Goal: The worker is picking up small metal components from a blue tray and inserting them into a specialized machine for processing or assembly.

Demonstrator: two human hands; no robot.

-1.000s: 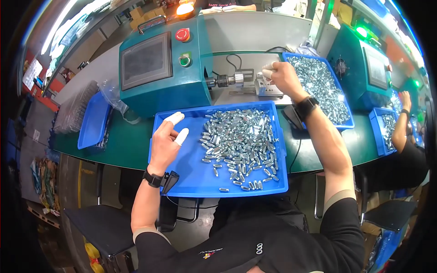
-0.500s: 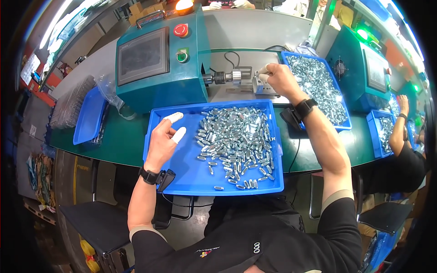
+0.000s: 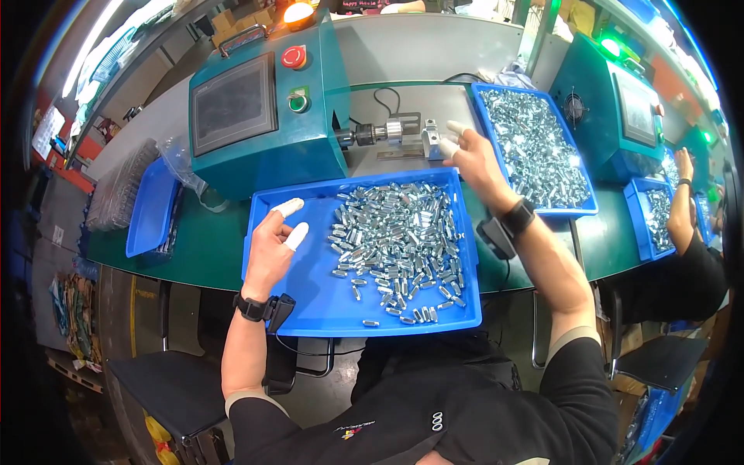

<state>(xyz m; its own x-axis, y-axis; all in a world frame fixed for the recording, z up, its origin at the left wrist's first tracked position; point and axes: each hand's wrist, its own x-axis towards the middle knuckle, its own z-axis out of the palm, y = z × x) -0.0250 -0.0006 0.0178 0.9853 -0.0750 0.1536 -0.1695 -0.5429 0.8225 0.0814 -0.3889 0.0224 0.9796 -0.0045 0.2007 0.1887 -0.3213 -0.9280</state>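
Note:
My left hand (image 3: 270, 246) hovers over the left part of a blue tray (image 3: 291, 310), thumb and forefinger apart, with white finger cots on both. Nothing shows between them. Many small silvery hex metal pieces (image 3: 399, 240) lie heaped across the middle and right of that tray. Beyond its far edge, my right hand (image 3: 477, 163) is beside a metal fixture block (image 3: 432, 141); its cotted fingertips are spread, and I see nothing held. The block faces the chuck and spindle (image 3: 380, 133) of a teal machine (image 3: 267, 139). Whether my right thumb touches the block, I cannot tell.
A second blue tray (image 3: 587, 209) full of similar pieces lies right of the fixture. Further right stand another teal machine (image 3: 612, 124) and a co-worker's arm (image 3: 682, 209). An empty blue tray (image 3: 147, 209) leans at the left. Cables run from my wristbands.
My right hand has come off the top of the fixture block to its right side, and its fingers have spread. My left hand keeps its pose. The whole view has shifted slightly.

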